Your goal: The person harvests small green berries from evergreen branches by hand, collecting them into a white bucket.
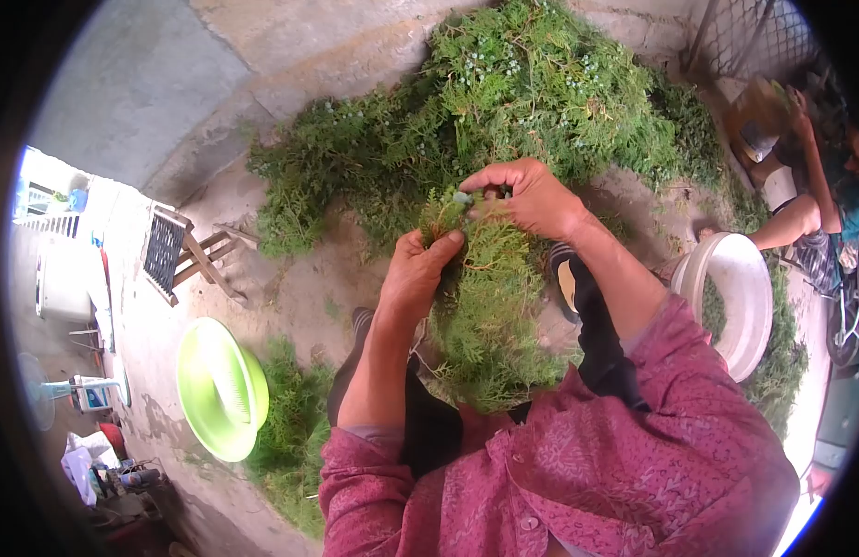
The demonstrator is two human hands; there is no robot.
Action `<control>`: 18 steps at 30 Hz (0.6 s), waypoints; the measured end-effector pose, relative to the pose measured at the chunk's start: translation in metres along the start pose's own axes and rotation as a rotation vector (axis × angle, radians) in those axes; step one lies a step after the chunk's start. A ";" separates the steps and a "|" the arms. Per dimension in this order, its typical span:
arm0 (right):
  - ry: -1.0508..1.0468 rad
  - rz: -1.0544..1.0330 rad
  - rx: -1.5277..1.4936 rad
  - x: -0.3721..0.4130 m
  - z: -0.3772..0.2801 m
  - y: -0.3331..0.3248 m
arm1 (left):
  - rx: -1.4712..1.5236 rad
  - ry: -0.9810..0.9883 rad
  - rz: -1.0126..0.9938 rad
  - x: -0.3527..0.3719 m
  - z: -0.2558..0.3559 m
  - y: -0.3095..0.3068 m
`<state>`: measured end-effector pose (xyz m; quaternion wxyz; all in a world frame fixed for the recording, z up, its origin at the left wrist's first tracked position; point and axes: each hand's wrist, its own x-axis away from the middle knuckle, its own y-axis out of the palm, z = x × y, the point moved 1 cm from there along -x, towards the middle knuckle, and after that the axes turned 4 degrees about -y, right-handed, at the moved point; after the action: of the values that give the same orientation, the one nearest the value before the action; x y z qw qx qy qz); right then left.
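Note:
Between my hands is a leafy evergreen branch (485, 265) with flat, scaly green foliage that hangs down over my lap. My left hand (416, 271) is closed around part of it, thumb pressed on top. My right hand (533, 200) comes in from the right with fingers curled in a pinch. At its fingertips, close to the left thumb, are small blue-green cones (462, 198); part of this grip is hidden by the fingers. Just beyond my hands lies a large heap of cut evergreen branches (541, 93), dotted with similar pale blue-green cones.
A lime-green basin (193, 399) sits at left, beside more cut greenery (295, 427). Farther left is a small wooden folding stool (183, 255). A white bucket (750, 306) lies to my right. Another person (810, 204) sits at the far right, near a wire fence (764, 37).

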<state>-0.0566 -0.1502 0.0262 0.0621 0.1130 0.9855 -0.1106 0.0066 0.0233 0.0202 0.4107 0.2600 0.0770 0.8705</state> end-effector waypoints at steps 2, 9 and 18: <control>-0.091 0.023 0.081 0.002 0.003 0.002 | -0.030 0.059 -0.029 -0.001 -0.002 0.000; 0.248 0.253 -0.184 0.004 -0.009 0.003 | 0.138 0.098 0.029 0.000 0.004 0.004; 0.291 0.091 -0.973 0.000 -0.011 -0.009 | 0.497 0.102 -0.630 -0.013 -0.017 -0.032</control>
<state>-0.0601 -0.1562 0.0383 -0.0258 0.1281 0.9154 0.3808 0.0266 0.0356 -0.0103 0.5777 0.2717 0.3814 0.6686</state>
